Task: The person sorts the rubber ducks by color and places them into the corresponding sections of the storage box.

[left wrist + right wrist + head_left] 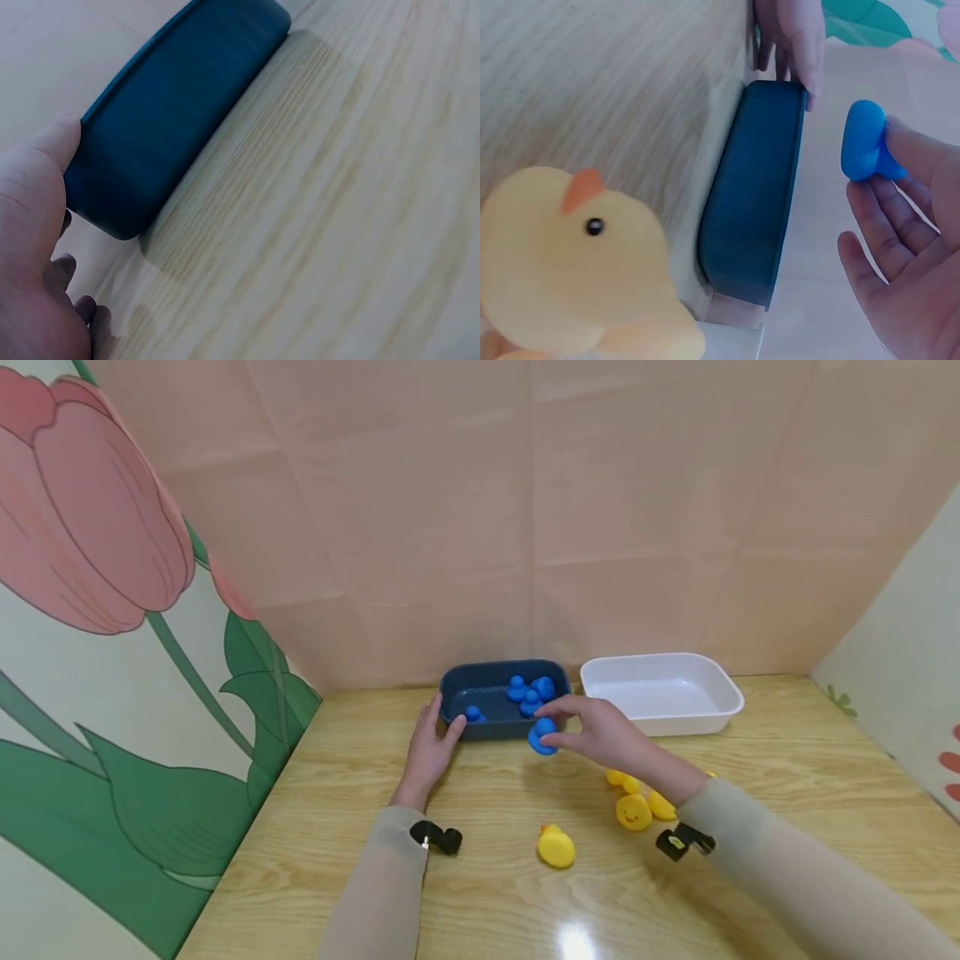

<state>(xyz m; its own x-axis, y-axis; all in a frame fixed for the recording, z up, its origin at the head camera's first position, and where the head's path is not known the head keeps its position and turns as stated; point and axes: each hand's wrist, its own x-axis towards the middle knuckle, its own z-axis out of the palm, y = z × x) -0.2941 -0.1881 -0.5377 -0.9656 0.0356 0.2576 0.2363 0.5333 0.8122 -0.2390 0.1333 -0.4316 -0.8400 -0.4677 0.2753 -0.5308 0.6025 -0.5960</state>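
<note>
My right hand (603, 732) pinches a blue toy duck (543, 737) between thumb and fingers, just in front of the dark blue tray's near wall. In the right wrist view the same blue duck (864, 142) shows against the pale backdrop. My left hand (430, 752) holds the left end of the dark blue tray (495, 729), thumb at the near rim and fingers along the outside. Inside that tray sit several blue ducks (517, 690), most toward its right end, with one (473, 714) at the left. The left wrist view shows the thumb (56, 146) against the tray wall (172, 112).
A white tray (660, 727) stands right of the dark one. Several yellow ducks (633, 812) lie on the wooden table (487, 893) below the right forearm. Another yellow duck (556, 847) lies nearer the middle. A pinkish sheet (450, 527) rises behind the trays.
</note>
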